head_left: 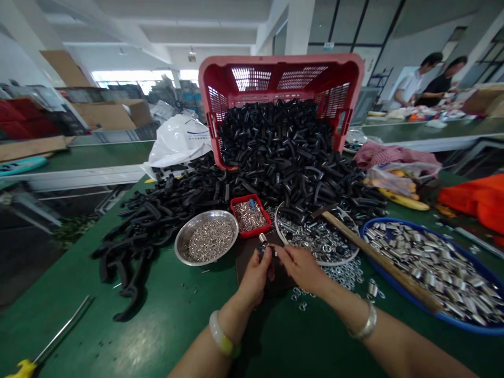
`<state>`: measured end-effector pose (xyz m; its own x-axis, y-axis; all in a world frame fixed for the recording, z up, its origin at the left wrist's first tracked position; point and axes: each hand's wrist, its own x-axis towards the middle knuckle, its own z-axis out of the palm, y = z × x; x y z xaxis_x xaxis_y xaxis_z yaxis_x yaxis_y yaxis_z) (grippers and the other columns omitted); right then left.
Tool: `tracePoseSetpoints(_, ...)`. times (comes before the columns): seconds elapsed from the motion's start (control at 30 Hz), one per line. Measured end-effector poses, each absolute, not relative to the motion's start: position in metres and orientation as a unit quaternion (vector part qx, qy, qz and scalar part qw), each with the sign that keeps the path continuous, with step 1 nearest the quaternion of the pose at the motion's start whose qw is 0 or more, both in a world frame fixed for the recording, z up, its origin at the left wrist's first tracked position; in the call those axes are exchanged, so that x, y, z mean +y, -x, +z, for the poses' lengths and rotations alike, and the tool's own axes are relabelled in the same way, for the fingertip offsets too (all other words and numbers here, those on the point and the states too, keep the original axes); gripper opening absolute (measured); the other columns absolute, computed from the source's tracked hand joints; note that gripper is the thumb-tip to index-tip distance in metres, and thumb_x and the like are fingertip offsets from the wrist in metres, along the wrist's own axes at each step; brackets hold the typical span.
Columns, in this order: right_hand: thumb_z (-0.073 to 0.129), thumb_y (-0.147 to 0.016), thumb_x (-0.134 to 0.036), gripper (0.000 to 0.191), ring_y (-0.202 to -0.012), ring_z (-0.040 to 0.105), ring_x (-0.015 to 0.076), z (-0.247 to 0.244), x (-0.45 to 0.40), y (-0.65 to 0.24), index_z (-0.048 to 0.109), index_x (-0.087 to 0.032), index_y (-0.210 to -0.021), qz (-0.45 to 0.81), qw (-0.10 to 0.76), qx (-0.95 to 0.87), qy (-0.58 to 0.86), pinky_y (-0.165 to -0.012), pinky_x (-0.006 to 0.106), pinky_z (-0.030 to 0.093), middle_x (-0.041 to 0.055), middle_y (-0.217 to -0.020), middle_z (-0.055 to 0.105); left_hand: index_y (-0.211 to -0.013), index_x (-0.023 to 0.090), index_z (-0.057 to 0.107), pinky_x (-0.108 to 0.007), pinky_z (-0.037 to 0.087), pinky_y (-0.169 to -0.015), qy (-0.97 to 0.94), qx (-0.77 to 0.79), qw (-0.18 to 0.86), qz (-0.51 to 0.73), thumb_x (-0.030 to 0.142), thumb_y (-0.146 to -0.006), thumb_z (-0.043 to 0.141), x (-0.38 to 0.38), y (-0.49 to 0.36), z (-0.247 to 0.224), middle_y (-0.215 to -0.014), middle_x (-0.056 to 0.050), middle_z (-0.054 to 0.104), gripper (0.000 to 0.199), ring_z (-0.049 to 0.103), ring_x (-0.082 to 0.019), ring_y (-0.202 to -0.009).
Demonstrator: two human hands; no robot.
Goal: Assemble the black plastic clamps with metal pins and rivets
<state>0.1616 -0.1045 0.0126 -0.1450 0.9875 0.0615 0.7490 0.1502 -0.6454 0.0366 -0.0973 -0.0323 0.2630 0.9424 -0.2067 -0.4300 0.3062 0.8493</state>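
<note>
My left hand (pixel 255 275) and my right hand (pixel 301 265) meet over a dark plate (pixel 244 252) at the middle of the green table. Between the fingers of my left hand is a small part with a shiny metal cylinder (pixel 263 238) on top; its lower portion is hidden by the fingers. The fingertips of my right hand press together at the same part. Just beyond are a red tray of small pins (pixel 250 215), a steel bowl of small metal pieces (pixel 208 239) and a round tray of rings and hardware (pixel 315 239).
A red crate (pixel 281 60) lies tipped behind a heap of black handles (pixel 275 152). At right, a hammer (pixel 378 257) rests across a blue tray of metal sleeves (pixel 433 273). A screwdriver (pixel 61 333) lies front left. Bananas (pixel 405 199) sit back right; two people stand farther off.
</note>
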Motion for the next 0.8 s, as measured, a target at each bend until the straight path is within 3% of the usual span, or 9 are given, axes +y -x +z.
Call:
tracePoseSetpoints(0.07,0.007,-0.088,-0.052,0.067,-0.052,0.055,0.0132,0.015,-0.101,-0.165,0.053,-0.018,-0.054,0.295,0.194,-0.698,0.623,-0.057,0.025,0.039,0.0030,-0.051,0.056,-0.089,0.018,0.048,-0.016,0.024,-0.038,-0.351,0.384,0.715,0.466,0.054,-0.066,0.060,-0.097,-0.037,-0.029,-0.045,0.010,0.039,0.044,0.032,-0.004,-0.037)
tracePoseSetpoints(0.13,0.002,-0.087,-0.052,0.072,-0.057,0.057,0.0155,0.018,-0.101,-0.166,0.055,-0.017,-0.054,0.264,0.147,-0.699,0.648,-0.060,0.027,0.040,0.0063,-0.056,0.060,-0.087,0.018,0.048,-0.016,0.024,-0.038,-0.328,0.386,0.727,0.463,0.053,-0.064,0.063,-0.097,-0.037,-0.025,-0.046,0.010,0.037,0.044,0.031,-0.003,-0.036)
tracePoseSetpoints(0.2,0.013,-0.087,-0.053,0.062,-0.072,0.059,0.0193,0.018,-0.102,-0.167,0.061,-0.016,-0.075,0.154,0.133,-0.739,0.642,-0.066,0.029,0.039,0.0101,-0.077,0.065,-0.080,0.019,0.045,-0.016,0.025,-0.038,-0.283,0.387,0.743,0.466,0.052,-0.061,0.065,-0.096,-0.035,-0.024,-0.048,0.011,0.036,0.044,0.030,-0.002,-0.036)
tracePoseSetpoints(0.27,0.025,-0.086,-0.051,0.050,-0.082,0.058,0.0210,0.016,-0.102,-0.166,0.057,-0.014,-0.096,0.068,0.135,-0.776,0.613,-0.069,0.029,0.039,0.0124,-0.092,0.063,-0.075,0.019,0.041,-0.015,0.024,-0.037,-0.250,0.383,0.760,0.461,0.054,-0.060,0.065,-0.095,-0.034,-0.024,-0.051,0.011,0.036,0.044,0.029,-0.001,-0.036)
tracePoseSetpoints(0.3,0.025,-0.087,-0.049,0.048,-0.081,0.058,0.0200,0.014,-0.101,-0.166,0.056,-0.014,-0.097,0.068,0.130,-0.783,0.605,-0.069,0.028,0.039,0.0121,-0.091,0.064,-0.075,0.019,0.041,-0.015,0.024,-0.037,-0.247,0.383,0.762,0.460,0.054,-0.061,0.065,-0.095,-0.034,-0.025,-0.052,0.010,0.037,0.045,0.030,-0.001,-0.036)
tracePoseSetpoints(0.43,0.003,-0.090,-0.045,0.065,-0.062,0.058,0.0144,0.013,-0.096,-0.165,0.058,-0.016,-0.070,0.199,0.102,-0.757,0.614,-0.060,0.024,0.039,0.0059,-0.064,0.062,-0.079,0.019,0.042,-0.015,0.025,-0.036,-0.260,0.394,0.748,0.466,0.052,-0.060,0.067,-0.094,-0.033,-0.025,-0.055,0.009,0.042,0.045,0.031,-0.001,-0.036)
tracePoseSetpoints(0.57,0.024,-0.087,-0.052,0.049,-0.078,0.058,0.0181,0.017,-0.096,-0.167,0.058,-0.016,-0.093,0.086,0.166,-0.782,0.595,-0.066,0.028,0.039,0.0087,-0.086,0.064,-0.075,0.018,0.043,-0.014,0.022,-0.035,-0.236,0.377,0.776,0.447,0.052,-0.060,0.067,-0.094,-0.030,-0.021,-0.054,0.009,0.040,0.044,0.029,0.000,-0.035)
tracePoseSetpoints(0.7,0.008,-0.090,-0.046,0.063,-0.066,0.058,0.0161,0.017,-0.097,-0.170,0.060,-0.016,-0.072,0.182,0.119,-0.764,0.608,-0.061,0.027,0.040,0.0069,-0.067,0.062,-0.077,0.016,0.046,-0.015,0.021,-0.035,-0.252,0.390,0.779,0.422,0.051,-0.061,0.066,-0.093,-0.028,-0.020,-0.058,0.007,0.047,0.044,0.028,0.001,-0.035)
tracePoseSetpoints(0.8,0.023,-0.086,-0.053,0.051,-0.082,0.057,0.0195,0.017,-0.099,-0.169,0.059,-0.017,-0.089,0.121,0.165,-0.771,0.603,-0.069,0.030,0.040,0.0098,-0.087,0.063,-0.074,0.017,0.046,-0.015,0.020,-0.035,-0.242,0.388,0.786,0.416,0.052,-0.060,0.066,-0.092,-0.029,-0.022,-0.053,0.009,0.042,0.043,0.027,0.000,-0.034)
